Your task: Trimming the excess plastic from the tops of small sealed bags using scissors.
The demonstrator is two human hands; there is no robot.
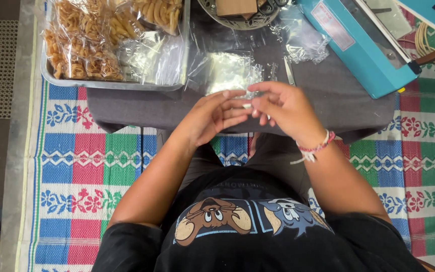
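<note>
Your left hand (212,115) and right hand (283,106) meet above the grey cloth (328,95), fingers pinching one thin clear plastic bag (246,105) between them; it seems empty. Several packed snack bags (84,43) already lie in the metal tray (112,84), and empty clear bags (227,70) wait beside the blue heat sealer (363,45).
</note>
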